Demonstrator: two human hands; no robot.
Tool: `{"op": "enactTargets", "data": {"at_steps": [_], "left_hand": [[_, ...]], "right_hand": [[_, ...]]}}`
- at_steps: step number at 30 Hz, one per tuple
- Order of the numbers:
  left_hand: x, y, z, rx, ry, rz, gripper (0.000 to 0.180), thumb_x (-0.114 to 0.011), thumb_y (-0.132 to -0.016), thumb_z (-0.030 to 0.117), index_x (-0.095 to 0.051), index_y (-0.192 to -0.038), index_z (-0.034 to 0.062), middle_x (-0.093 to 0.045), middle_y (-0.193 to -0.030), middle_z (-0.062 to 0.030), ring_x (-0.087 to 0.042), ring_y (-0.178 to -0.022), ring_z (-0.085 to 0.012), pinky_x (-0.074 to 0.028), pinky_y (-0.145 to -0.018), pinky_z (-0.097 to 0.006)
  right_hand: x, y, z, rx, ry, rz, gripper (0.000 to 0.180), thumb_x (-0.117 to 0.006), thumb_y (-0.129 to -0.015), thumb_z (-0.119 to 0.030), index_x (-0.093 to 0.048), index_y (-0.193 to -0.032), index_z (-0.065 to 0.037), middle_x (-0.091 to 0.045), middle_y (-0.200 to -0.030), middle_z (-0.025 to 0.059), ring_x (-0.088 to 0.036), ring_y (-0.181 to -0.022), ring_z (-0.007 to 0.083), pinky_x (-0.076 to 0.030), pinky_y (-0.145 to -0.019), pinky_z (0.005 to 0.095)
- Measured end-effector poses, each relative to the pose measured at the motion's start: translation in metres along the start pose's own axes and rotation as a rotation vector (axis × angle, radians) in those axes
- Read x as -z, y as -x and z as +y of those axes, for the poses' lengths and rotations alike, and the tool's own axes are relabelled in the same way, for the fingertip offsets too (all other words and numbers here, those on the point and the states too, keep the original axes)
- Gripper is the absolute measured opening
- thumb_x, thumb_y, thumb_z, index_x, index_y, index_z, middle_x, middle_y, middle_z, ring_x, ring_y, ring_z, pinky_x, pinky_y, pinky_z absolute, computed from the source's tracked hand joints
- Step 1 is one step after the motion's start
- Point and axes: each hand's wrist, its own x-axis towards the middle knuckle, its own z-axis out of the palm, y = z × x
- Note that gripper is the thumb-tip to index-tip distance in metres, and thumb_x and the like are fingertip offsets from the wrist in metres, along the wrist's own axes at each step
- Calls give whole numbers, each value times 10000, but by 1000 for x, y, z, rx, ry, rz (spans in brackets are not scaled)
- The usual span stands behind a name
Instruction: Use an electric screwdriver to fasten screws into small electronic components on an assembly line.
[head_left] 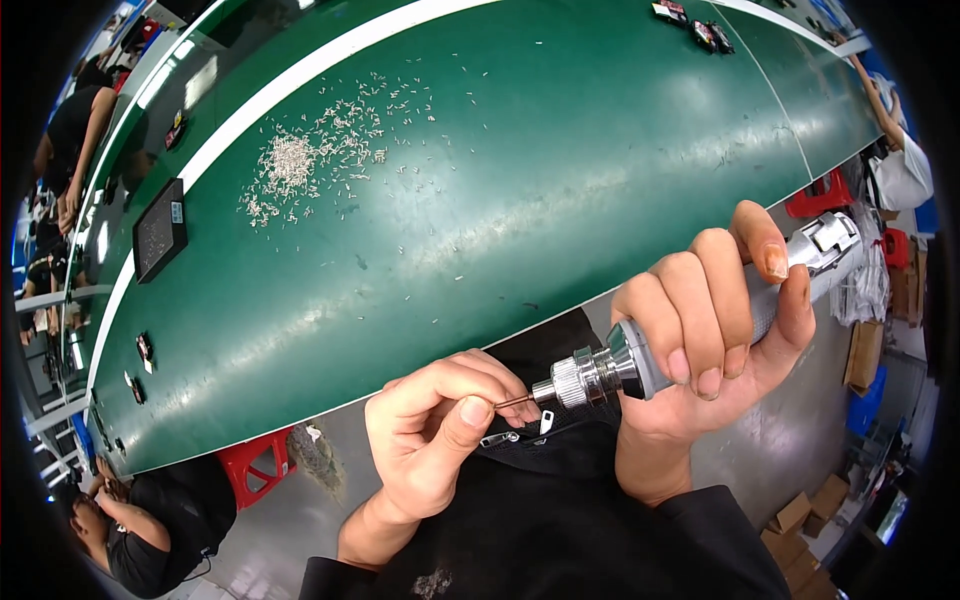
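Observation:
Fingers wrapped round its grey body, my right hand (710, 330) holds an electric screwdriver (640, 365) with a shiny metal collar. The tool lies tilted, its tail with a metal hanging loop up to the right and its nose down to the left. From the nose sticks a thin brownish bit (515, 401). My left hand (430, 420) pinches the end of that bit between thumb and fingers, which hide its tip. Both hands are in front of the table's near edge, above my black clothing, where two zip pulls (545, 424) show.
On the green table (560, 180) lies a heap of tiny pale metal pieces (290, 162), scattered outward. A black tray (160, 232) is at the left. Small dark items (704, 36) lie at the far right. A person (165, 530) sits at lower left beside a red stool (255, 468).

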Motion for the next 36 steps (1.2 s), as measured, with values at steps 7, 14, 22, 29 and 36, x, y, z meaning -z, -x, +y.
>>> {"op": "enactTargets", "data": {"at_steps": [7, 14, 22, 29, 36], "left_hand": [[0, -2, -1, 17, -2, -1, 164, -547, -921, 53, -592, -849, -87, -627, -786, -192, -614, -723, -218, -521, -666, -317], [-8, -4, -5, -256, -683, 103, 47, -629, -765, -83, -591, -786, -62, -634, -704, -145, -603, -604, -207, -482, -567, -277], [-9, -14, -14, -207, -696, -19, 83, -596, -841, 23, -594, -825, -58, -617, -694, -125, -608, -611, -211, -483, -566, -275], [38, -22, 16, -307, -686, 315, 440, -381, -989, 276, -407, -1239, -86, -619, -692, -126, -570, -613, -153, -465, -647, -259], [190, -119, 115, -506, -1157, 619, 230, -467, -914, 3, -521, -1137, -18, -628, -795, -59, -563, -727, -98, -452, -680, -245]], "right_hand": [[3, 2, 1, 18, 24, -11, 196, -449, -961, -233, -488, -956, -42, -425, -535, 5, -446, -440, 118, -392, -496, 292], [10, 9, 1, 65, 113, 11, 191, -444, -960, -232, -489, -949, -47, -420, -529, -1, -438, -435, 109, -386, -488, 284], [19, 9, -3, 59, 68, 109, 185, -433, -964, -227, -491, -944, -53, -411, -537, -8, -416, -440, 101, -377, -497, 270], [24, 2, -2, 79, 13, 210, 175, -422, -963, -224, -490, -929, -67, -389, -529, -13, -394, -440, 100, -383, -499, 275], [52, -5, -10, 160, 49, 349, 111, -450, -950, -165, -446, -908, -63, -359, -532, -9, -366, -438, 97, -360, -483, 267]]}}
